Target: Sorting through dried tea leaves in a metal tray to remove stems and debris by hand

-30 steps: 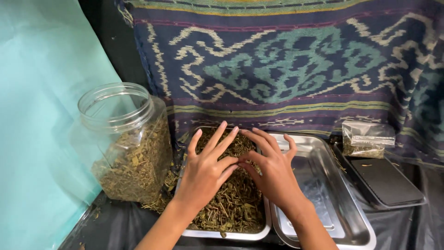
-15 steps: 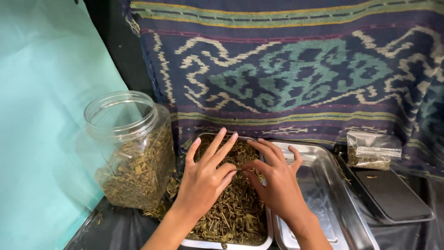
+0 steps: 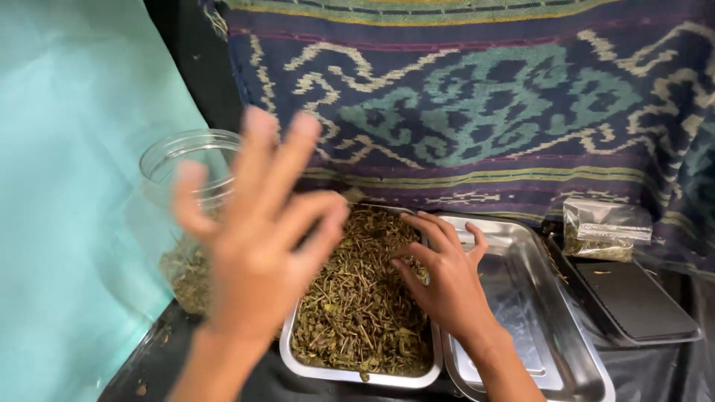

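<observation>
Head view: left hand [image 3: 257, 246] lifted blurred above clear jar [image 3: 190, 216], fingers spread, grip open, empty; right hand [image 3: 447, 279] pressed flat, grip open, on dried herbs [image 3: 357, 305] in steel tray [image 3: 350, 372], beside empty tray [image 3: 536, 313]

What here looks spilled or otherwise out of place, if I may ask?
A few dried herb bits lie spilled on the dark table, outside the herb tray. Otherwise nothing stands out.
</observation>
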